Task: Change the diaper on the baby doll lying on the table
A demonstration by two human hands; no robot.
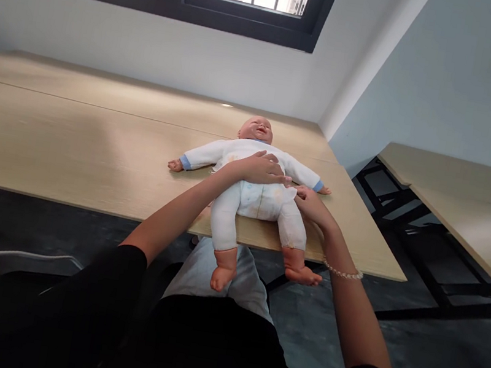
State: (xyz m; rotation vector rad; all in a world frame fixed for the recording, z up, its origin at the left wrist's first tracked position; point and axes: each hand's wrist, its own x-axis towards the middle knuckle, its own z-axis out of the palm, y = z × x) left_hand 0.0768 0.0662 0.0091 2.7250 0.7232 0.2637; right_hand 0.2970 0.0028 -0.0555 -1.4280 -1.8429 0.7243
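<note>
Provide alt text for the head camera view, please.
A bald baby doll in a white, blue-cuffed outfit lies face up on a pale wooden table, feet past its edge. A person's left hand rests on its torso; the right hand touches the outfit at its side.

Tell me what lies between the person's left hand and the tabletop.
The baby doll does. In the head view it lies face up on the tabletop, legs past the edge, with the left hand flat across its belly.
</note>
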